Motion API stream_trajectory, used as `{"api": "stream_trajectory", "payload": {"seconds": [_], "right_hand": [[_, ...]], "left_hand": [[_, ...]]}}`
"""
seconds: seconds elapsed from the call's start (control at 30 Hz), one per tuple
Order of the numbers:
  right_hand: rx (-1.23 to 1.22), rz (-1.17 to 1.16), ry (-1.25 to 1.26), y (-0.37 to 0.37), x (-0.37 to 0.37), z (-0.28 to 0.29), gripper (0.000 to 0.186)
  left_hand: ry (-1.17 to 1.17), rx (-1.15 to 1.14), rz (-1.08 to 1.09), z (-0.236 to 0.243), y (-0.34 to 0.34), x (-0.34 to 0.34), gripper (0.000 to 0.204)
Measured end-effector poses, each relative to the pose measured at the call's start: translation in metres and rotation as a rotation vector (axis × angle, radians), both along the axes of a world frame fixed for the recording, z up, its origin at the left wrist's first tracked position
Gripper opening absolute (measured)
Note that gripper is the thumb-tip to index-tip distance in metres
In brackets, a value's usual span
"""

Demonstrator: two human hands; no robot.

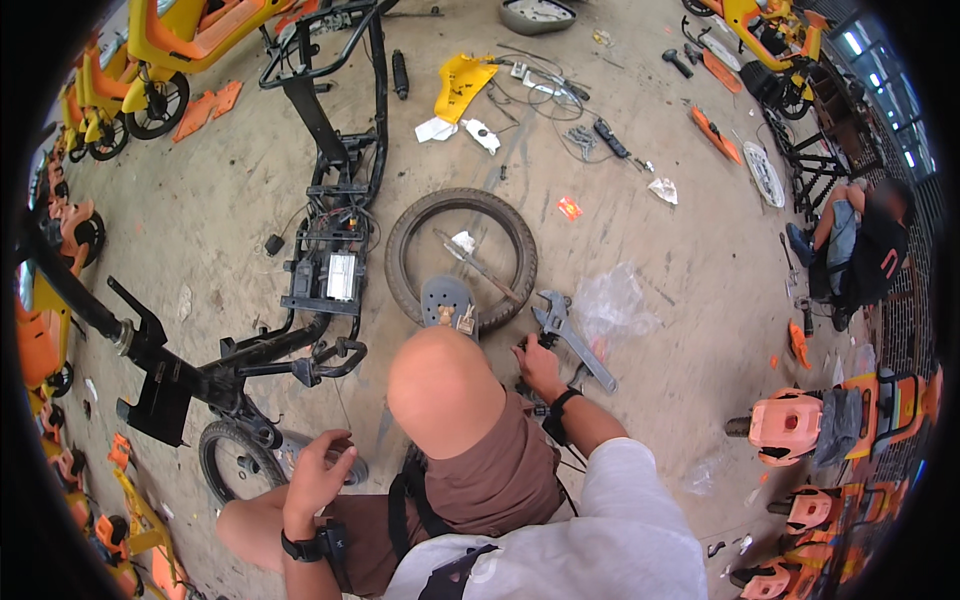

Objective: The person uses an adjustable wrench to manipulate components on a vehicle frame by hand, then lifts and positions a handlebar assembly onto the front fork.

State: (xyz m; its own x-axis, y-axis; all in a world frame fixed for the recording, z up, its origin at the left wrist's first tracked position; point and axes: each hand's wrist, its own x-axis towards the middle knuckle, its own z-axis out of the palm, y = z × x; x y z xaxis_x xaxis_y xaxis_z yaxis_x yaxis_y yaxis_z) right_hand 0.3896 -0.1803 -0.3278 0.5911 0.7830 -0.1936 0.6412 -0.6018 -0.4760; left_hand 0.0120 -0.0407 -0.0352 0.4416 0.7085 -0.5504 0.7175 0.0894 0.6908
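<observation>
My left hand (322, 472) hangs over my left thigh, next to a small wheel (212, 455) on the floor. Its fingers are loosely curled and apart, with nothing in them. My right hand (541, 367) reaches down past my right knee to the floor. Its fingers are bent at a dark thing that I cannot make out, partly hidden by the hand. Beside it lies a large adjustable wrench (580, 347). Ahead of my knee a bare tyre (528, 240) lies flat, with a rod-like tool (480, 266) across it. My shoe (445, 300) overlaps its near edge.
A stripped black scooter frame (318, 120) stands at left, holding a silver box (342, 277). Clear plastic film (615, 305), a yellow sheet (463, 85) and cables lie on the floor. Yellow-orange scooters (800, 425) line both sides. Another person (870, 245) sits at right.
</observation>
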Motion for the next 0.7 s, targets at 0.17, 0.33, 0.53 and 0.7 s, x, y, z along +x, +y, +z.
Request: {"api": "stream_trajectory", "payload": {"seconds": [0.17, 0.33, 0.53, 0.7], "right_hand": [[0.158, -0.193, 0.080, 0.019, 0.021, 0.045, 0.034], [0.357, -0.442, 0.165, 0.078, 0.072, 0.039, 0.031], [0.379, -0.804, 0.608, 0.175, 0.111, 0.014, 0.036], [0.222, -0.626, 0.526, 0.249, 0.169, -0.006, 0.035]], "left_hand": [[0.012, 0.012, 0.002, -0.005, -0.008, -0.013, 0.032], [0.006, -0.050, 0.041, -0.017, -0.011, -0.020, 0.031], [0.076, -0.112, 0.008, -0.045, -0.003, -0.023, 0.029], [0.102, -0.179, 0.016, -0.065, 0.009, -0.027, 0.029]]}}
